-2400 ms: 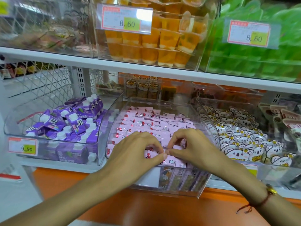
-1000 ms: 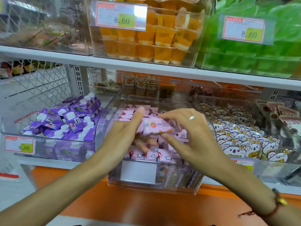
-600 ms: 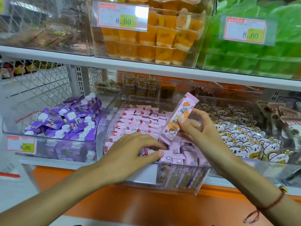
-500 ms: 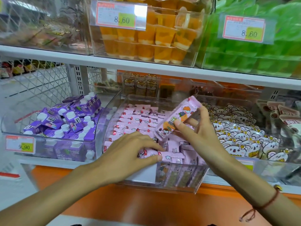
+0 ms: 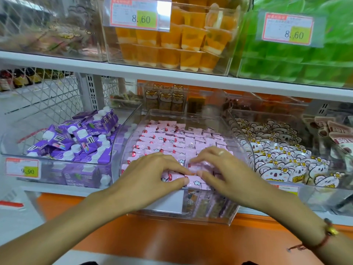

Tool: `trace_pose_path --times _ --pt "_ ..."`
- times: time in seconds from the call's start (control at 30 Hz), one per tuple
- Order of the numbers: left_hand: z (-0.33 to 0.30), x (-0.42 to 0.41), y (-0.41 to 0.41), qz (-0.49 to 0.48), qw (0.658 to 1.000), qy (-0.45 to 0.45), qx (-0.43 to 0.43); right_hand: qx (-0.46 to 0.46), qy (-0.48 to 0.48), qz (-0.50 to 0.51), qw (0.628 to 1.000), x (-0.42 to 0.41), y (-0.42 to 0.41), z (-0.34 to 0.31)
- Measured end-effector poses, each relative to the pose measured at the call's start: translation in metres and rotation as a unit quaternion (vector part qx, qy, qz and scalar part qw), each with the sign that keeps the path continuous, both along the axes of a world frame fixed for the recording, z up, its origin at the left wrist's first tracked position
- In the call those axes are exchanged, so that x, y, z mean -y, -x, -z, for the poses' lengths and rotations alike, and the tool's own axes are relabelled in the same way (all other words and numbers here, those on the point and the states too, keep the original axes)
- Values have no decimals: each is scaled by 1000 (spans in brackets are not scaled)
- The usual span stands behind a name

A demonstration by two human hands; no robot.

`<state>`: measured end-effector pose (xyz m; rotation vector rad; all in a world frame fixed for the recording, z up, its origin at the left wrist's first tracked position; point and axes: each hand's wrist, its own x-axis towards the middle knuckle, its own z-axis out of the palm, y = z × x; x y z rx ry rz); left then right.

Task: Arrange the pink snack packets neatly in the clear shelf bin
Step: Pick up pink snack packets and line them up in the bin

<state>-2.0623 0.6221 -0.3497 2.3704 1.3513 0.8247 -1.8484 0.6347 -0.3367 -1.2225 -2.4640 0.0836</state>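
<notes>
Pink snack packets (image 5: 172,139), glossy, tightly rowed

The scene is evenly and brightly lit. Glare is seen on the clear price-tag cover (image 5: 140,14). The green packets (image 5: 298,60) are blurred, and the shelf edge (image 5: 172,76) is bowed by wide-angle distortion.

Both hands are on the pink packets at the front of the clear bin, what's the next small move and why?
Probably press the front packet down flat into its row. Both the left hand and right hand pinch it at the bin front edge, where it sits a bit proud, while the rows behind look even.
</notes>
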Motion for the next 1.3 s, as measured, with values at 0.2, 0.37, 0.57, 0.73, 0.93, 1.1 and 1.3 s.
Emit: trace_pose_path --times 0.2,0.37,0.57,0.73,0.93,1.1,1.3 --pt "2 -1 0 -33 999 -34 14 84 22 17 996 0 1 0" --pt "4 0 1 -11 996 -51 -72 -64 42 44 996 -7 2 -5" --pt "4 0 0 17 990 -54 -130 16 31 89 995 -30 17 -14" --pt "1 1 2 9 990 -62 -127 45 -6 110 993 -30 23 -12" --pt "3 0 6 16 984 -48 -172 -37 81 77 993 -34 23 -12" --pt "2 -4 3 7 982 -56 -180 -187 124 43 973 -34 27 -6" --pt "0 -5 3 16 982 -65 -175 -347 -41 33 936 -27 30 -19"
